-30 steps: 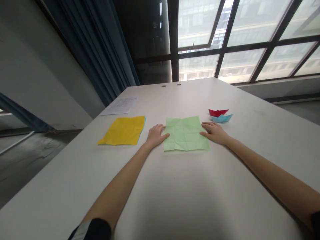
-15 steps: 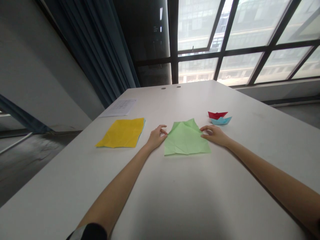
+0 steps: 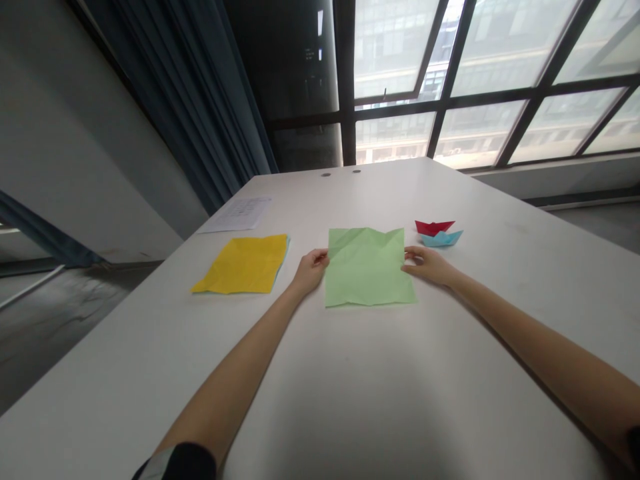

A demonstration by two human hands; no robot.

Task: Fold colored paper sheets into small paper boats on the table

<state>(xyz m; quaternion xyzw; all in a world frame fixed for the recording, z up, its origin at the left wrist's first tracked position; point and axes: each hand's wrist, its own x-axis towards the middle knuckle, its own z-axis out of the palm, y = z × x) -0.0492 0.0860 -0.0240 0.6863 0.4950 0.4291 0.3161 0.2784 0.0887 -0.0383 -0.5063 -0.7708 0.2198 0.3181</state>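
Observation:
A creased light green paper sheet (image 3: 369,268) lies in the middle of the white table (image 3: 350,373), its far edge raised off the surface. My left hand (image 3: 311,269) pinches the sheet's far left corner. My right hand (image 3: 427,264) pinches the far right corner. Both arms reach forward from the near edge of the table.
A stack of yellow paper (image 3: 243,263) with blue sheets beneath lies to the left. A white printed sheet (image 3: 241,213) sits beyond it. A red paper boat (image 3: 433,227) and a blue paper boat (image 3: 442,238) rest to the right. Large windows and a dark curtain stand behind the table.
Both hands went from lying flat beside the green sheet to pinching its far corners. The far edge has been lifted and drawn back toward me.

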